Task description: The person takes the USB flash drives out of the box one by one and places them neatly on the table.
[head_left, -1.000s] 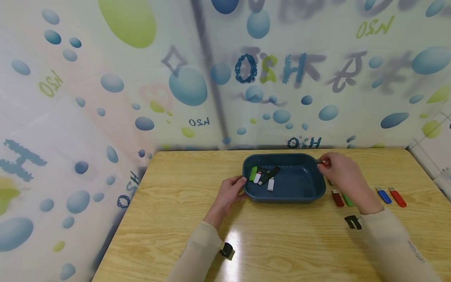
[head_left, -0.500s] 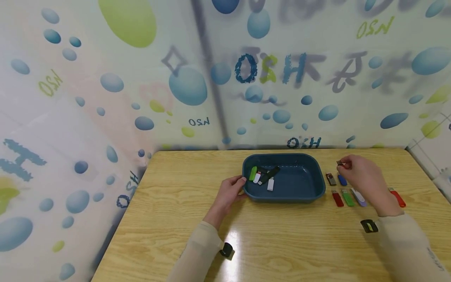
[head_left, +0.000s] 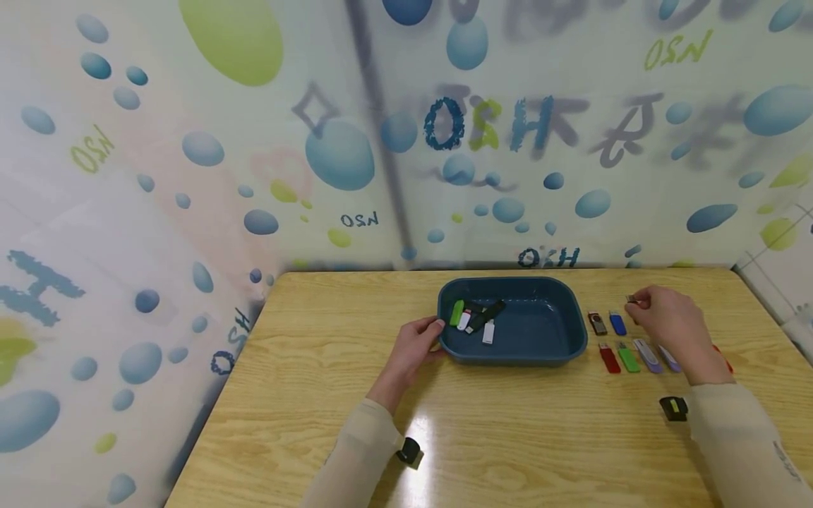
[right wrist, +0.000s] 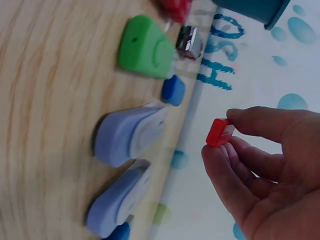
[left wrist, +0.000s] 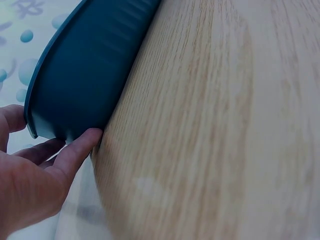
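My left hand (head_left: 414, 341) holds the left end of a dark blue plastic tray (head_left: 513, 358), thumb at the rim and fingers along the outer wall. In the left wrist view the left fingertips lie low against the tray's side, near the wooden surface. Between right thumb and fingertips, a small red USB flash drive (right wrist: 219, 133) is pinched. That right hand (head_left: 675, 323) hovers behind the rows of drives, right of a blue USB drive (head_left: 617, 323) and a dark swivel USB drive (head_left: 597, 323). Inside the tray lie several drives, among them a green one (head_left: 456, 312) and a black one (head_left: 486, 317).
A front row on the wooden table (head_left: 508, 437) includes a dark red drive (head_left: 609, 358), a green drive (head_left: 628, 358) and two lavender drives, one being the left lavender drive (head_left: 648, 355). My right forearm partly covers a red drive (head_left: 724, 360). A patterned wall sheet (head_left: 406, 141) stands behind.
My right hand has moved right, from the tray's right rim to behind the rows, carrying the red flash drive. My left hand and the tray have stayed in place.
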